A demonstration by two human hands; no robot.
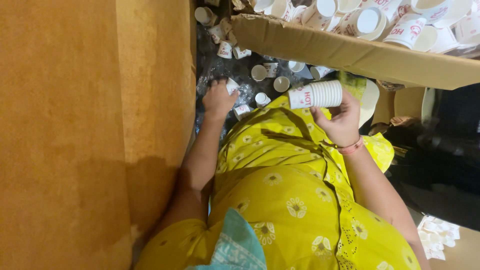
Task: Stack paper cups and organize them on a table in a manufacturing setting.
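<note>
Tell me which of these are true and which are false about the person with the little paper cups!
1. The right hand holds a nested stack of cups. True.
2. The left hand is resting on the lap. False: it reaches down to a single cup among the loose cups on the floor.
3. The cardboard box is full of green plates. False: it holds white paper cups with red print.
4. The person wears a yellow garment with a flower pattern. True.
5. The right wrist has a pink band. True.
</note>
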